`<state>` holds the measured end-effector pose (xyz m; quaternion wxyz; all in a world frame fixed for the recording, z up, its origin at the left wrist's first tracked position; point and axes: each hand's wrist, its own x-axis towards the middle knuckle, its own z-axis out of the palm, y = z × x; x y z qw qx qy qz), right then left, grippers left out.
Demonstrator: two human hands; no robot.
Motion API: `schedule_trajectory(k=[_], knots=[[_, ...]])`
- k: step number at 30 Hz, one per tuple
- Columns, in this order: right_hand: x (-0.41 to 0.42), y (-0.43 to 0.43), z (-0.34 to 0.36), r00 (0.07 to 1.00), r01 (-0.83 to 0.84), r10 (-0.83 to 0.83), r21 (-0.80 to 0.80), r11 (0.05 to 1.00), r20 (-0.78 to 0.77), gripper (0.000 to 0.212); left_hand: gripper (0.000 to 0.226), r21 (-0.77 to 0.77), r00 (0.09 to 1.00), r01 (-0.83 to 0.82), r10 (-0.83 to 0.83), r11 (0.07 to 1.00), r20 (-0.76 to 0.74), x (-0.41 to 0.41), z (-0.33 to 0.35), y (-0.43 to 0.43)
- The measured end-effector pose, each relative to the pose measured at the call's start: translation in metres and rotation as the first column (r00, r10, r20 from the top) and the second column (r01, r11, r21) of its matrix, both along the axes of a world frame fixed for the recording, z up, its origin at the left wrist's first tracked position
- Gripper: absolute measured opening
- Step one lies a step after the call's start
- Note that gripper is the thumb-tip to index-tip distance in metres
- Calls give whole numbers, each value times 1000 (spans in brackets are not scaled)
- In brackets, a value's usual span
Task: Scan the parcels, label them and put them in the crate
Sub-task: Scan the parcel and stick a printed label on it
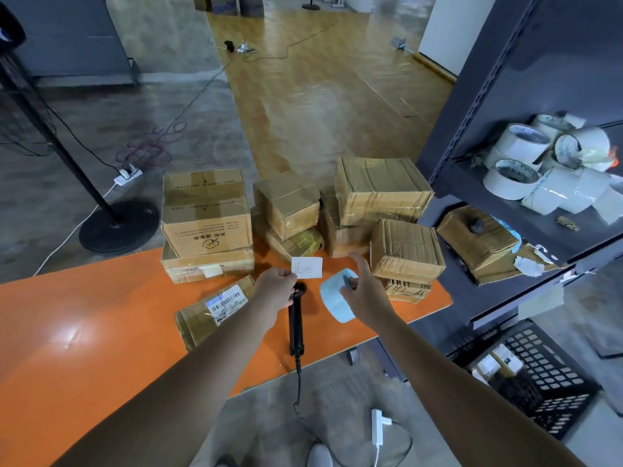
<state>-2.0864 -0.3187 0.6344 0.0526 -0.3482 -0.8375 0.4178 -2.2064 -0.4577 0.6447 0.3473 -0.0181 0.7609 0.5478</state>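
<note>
The left hand (pixel 274 291) pinches the one handwritten label (pixel 306 267). The right hand (pixel 364 293) hangs loosely spread over the one label roll (pixel 337 301). The barcoded parcel (pixel 215 311) lies just left of the left hand, slanting along the counter's (pixel 84 315) near edge. One scanner (pixel 296 321), one crate (pixel 553 382), roughly eight stacked parcels (pixel 207 210).

Left hand (pixel 274 287) pinches label (pixel 307 267); right hand (pixel 365 288) open.
</note>
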Motion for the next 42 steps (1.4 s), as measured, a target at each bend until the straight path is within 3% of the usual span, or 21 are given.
schedule_trajectory(k=[4,11,19,23,27,32,38,42], knots=[[-3,7,-20,984,-99,66,201,975,165,48,16,-34,1000,12,-11,999,23,5,-7,3],[-14,2,-54,940,-193,106,251,949,325,19,13,-77,990,-30,40,997,135,11,-25,-1],[-15,-4,-65,942,-198,136,180,964,306,30,9,-94,976,-59,77,994,203,10,-37,-17],[-22,-4,-60,984,-98,82,101,990,158,18,13,-88,974,-72,89,994,208,5,-36,-25],[-40,-17,-49,997,1,2,-37,999,71,26,12,-75,970,-111,124,991,208,0,-30,-40],[-64,-50,-40,991,-118,131,-341,933,18,17,12,-55,955,-179,187,982,229,-5,-29,-71],[-84,-94,-42,977,-189,211,-378,906,19,7,14,-63,934,-254,261,965,242,-13,-33,-115],[-96,-119,-42,952,-280,305,-321,905,30,15,11,-77,925,-283,293,956,242,-16,-35,-141]])
